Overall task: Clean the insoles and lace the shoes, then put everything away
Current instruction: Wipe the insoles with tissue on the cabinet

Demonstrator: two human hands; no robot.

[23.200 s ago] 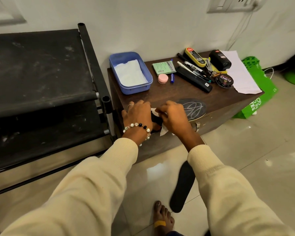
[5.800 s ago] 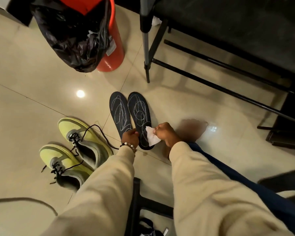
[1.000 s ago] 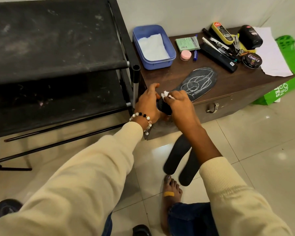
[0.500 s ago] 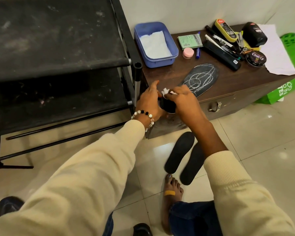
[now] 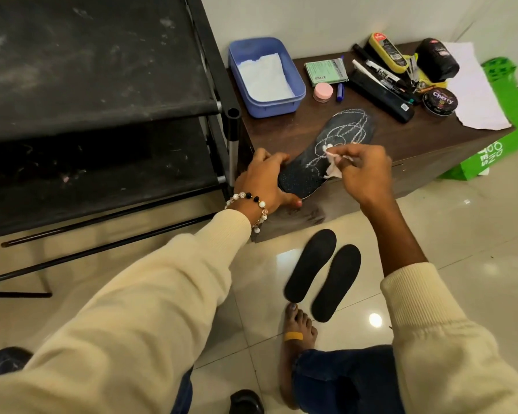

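Note:
A black insole (image 5: 338, 144) scribbled with white chalk lies on the brown wooden box (image 5: 284, 135), its heel end hanging over the front edge. My left hand (image 5: 262, 179) grips that heel end. My right hand (image 5: 364, 171) pinches a small white wipe (image 5: 332, 164) against the middle of the insole. Two plain black insoles (image 5: 323, 273) lie side by side on the tiled floor below, near my bare foot (image 5: 296, 333). No shoes are in view.
A blue tub (image 5: 293, 85) of white tissues stands at the box's back left. Markers, polish tins, a pink jar and paper crowd the back right. A black shoe rack (image 5: 102, 85) stands left; a green bag (image 5: 497, 150) leans at the right.
My right hand has slid the wipe from the heel end up to the middle of the chalked insole. The left hand keeps hold of the heel.

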